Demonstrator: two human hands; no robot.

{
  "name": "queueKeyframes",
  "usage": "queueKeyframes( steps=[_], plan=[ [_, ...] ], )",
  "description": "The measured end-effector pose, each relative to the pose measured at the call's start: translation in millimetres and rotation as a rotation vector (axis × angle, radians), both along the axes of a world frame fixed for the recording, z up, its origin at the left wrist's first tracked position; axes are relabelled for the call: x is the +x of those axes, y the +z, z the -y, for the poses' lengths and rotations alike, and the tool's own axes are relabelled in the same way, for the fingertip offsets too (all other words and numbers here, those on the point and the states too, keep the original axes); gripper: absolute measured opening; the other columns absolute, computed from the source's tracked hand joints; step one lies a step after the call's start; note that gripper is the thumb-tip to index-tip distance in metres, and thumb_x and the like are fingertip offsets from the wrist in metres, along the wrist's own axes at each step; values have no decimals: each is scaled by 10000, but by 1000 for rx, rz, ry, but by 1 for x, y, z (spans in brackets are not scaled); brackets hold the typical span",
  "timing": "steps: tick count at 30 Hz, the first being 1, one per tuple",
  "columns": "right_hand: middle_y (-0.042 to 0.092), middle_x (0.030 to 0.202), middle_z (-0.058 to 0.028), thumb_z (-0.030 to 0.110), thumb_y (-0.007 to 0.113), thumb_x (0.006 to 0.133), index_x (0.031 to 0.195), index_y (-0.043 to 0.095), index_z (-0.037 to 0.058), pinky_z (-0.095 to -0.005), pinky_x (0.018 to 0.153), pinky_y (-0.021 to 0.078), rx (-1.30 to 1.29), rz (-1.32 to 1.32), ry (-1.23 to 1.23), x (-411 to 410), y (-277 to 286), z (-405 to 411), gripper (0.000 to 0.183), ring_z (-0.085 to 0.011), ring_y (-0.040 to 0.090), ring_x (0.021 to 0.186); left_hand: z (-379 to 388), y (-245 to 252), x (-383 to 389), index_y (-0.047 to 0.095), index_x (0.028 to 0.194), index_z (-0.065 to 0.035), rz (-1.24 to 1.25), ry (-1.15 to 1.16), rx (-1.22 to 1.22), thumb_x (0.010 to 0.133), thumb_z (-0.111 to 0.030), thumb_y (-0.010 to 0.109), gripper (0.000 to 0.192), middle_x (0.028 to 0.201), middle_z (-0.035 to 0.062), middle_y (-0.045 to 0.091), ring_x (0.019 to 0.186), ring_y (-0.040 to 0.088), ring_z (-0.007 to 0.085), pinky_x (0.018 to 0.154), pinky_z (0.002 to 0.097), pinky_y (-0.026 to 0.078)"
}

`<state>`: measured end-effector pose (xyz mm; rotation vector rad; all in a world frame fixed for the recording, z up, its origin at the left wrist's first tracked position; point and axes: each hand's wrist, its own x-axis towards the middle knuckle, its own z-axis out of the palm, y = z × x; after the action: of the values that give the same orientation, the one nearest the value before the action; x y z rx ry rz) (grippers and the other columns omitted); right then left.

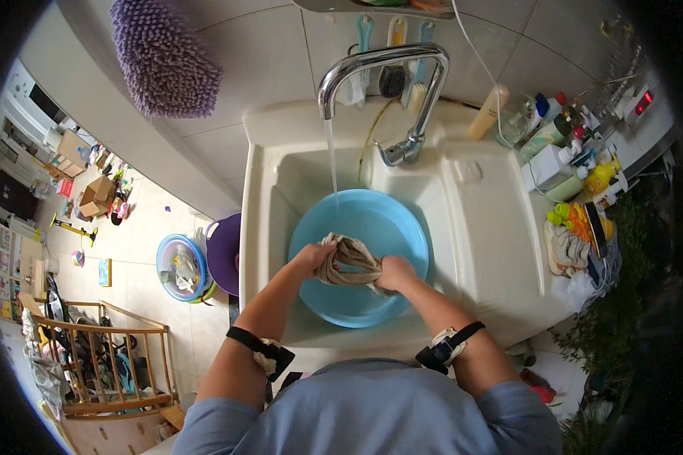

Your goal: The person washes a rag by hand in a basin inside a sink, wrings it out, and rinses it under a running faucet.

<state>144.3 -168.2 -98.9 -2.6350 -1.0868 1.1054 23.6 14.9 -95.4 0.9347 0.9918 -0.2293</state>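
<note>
A wet, brownish-beige cloth (350,277) is stretched in a loop between my hands, over a round light-blue plastic basin (364,315). My left hand (317,259) grips its left end and my right hand (395,274) grips its right end. Water stands in the basin, which sits inside a cream laundry sink (449,227). From the spout of a chrome faucet (326,105) a thin stream runs into the basin, behind the cloth. What kind of cloth it is cannot be told.
Bottles (548,165) crowd the sink's right rear edge, with sneakers (566,250) nearer. Brushes (393,79) hang behind the faucet; a purple chenille mitt (165,62) hangs at upper left. Left of the sink stand a purple tub (225,256) and a blue-rimmed basin (162,264).
</note>
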Motion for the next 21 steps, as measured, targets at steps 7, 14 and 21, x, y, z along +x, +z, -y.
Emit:
queueKeyframes(
  steps=[7, 14, 21],
  plan=[
    [563, 815, -141, 58, 601, 678, 944, 511, 52, -409, 700, 449, 488, 646, 85, 15, -43, -16, 280, -321, 533, 839, -12, -102, -2, 387, 1197, 77, -341, -284, 675, 846, -253, 572, 516, 1125, 213, 511, 1043, 503, 332, 867, 399, 427],
    [604, 789, -94, 235, 665, 738, 905, 578, 44, -318, 622, 469, 507, -251, -69, 25, -58, -13, 268, -197, 600, 686, 17, -57, 24, 244, 1351, -177, -321, -844, 1182, 672, -380, 697, 841, 1402, 132, 225, 1270, 265, 335, 1034, 406, 257],
    [617, 782, -148, 443, 540, 825, 945, 607, 57, -346, 609, 462, 63, -626, -194, 12, -111, 9, 409, -228, 603, 690, 18, -117, -9, 404, 1273, -139, -135, -1408, 1317, 653, -347, 696, 716, 1229, 122, 449, 1145, 428, 309, 952, 393, 358]
  ],
)
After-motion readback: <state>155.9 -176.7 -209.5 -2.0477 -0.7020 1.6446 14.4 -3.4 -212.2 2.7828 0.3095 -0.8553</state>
